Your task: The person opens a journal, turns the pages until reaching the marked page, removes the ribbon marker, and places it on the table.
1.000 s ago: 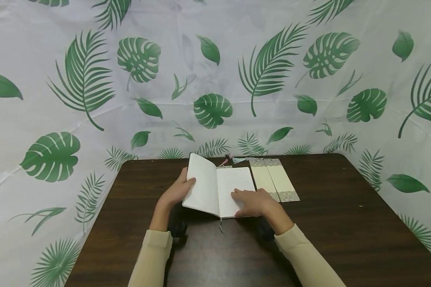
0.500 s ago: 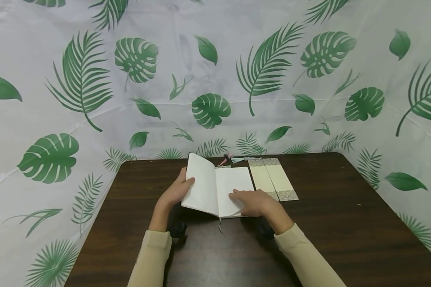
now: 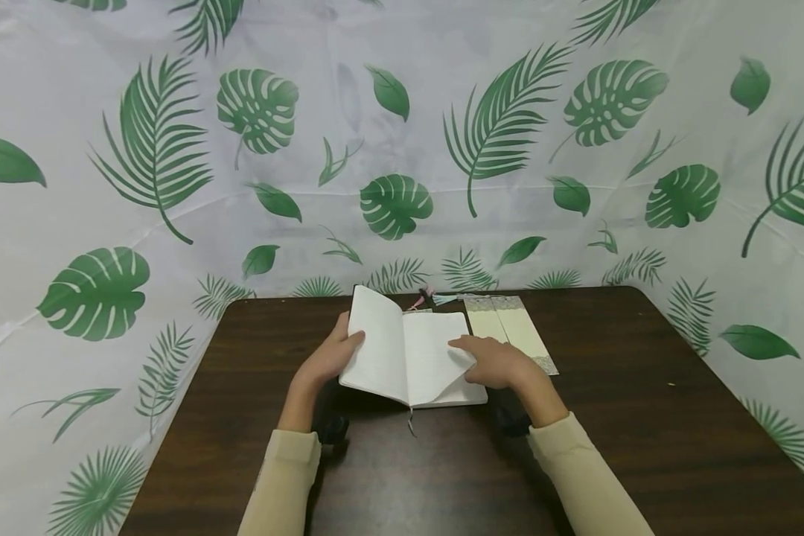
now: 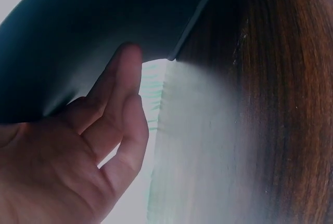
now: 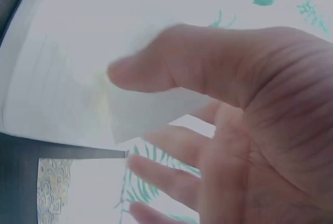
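Note:
An open notebook (image 3: 432, 346) with pale lined pages lies on the dark wooden table, its left half tilted up. My left hand (image 3: 328, 357) holds that half, thumb over the page edge and fingers behind the dark cover (image 4: 109, 21). At the lower right, my right hand (image 3: 502, 363) pinches the corner of a single page (image 5: 140, 112) between thumb and index finger. That page curls up off the pages below; the other right fingers are spread in the right wrist view. A thin ribbon (image 3: 412, 424) hangs from the spine's lower end.
Two cream cards (image 3: 525, 331) with patterned ends lie right of the notebook, partly behind my right hand. Pink and pale blue tassels (image 3: 445, 298) sit behind the notebook near the table's far edge. A leaf-print cloth (image 3: 395, 149) surrounds the table (image 3: 643, 417).
My right hand has moved to the right and slightly up from the page's lower part, and the page corner now lifts with it. The left hand keeps its hold.

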Motion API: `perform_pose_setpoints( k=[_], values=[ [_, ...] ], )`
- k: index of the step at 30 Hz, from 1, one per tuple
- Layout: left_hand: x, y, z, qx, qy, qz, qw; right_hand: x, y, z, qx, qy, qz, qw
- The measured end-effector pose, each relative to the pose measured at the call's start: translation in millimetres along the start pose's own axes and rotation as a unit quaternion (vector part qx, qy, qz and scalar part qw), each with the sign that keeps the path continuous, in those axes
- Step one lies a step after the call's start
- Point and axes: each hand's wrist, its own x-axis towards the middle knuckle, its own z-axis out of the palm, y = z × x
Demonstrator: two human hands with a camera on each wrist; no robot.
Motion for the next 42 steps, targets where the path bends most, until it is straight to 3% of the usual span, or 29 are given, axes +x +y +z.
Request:
perform_pose_setpoints(
  k=[8,11,14,22,33,42],
  values=[
    [0.3,-2.2,1.5,-0.004,-0.001,0.003,1.0,5.5,8,-5,0.08,0.082,0.002,0.9934],
    [0.2,-1.7,1.4,-0.006,-0.002,0.007,1.0,8.8,11,-3,0.135,0.091,-0.011,0.9867],
    [-0.1,-0.6,1.5,-0.007,-0.004,0.008,0.9999,11.4,9,-1,0.155,0.089,-0.021,0.9836],
    [0.8,0.2,0.8,-0.005,-0.003,0.011,0.9999,15.9,-4,7,0.158,0.09,-0.048,0.9821],
    [1.5,-1.6,-0.2,-0.006,0.0,0.006,1.0,20.7,-28,30,0.15,0.045,-0.053,0.9862],
    [4.1,-0.5,-0.1,0.009,0.01,0.005,0.9999,16.2,-39,34,0.106,0.021,-0.118,0.9871]
  ],
)
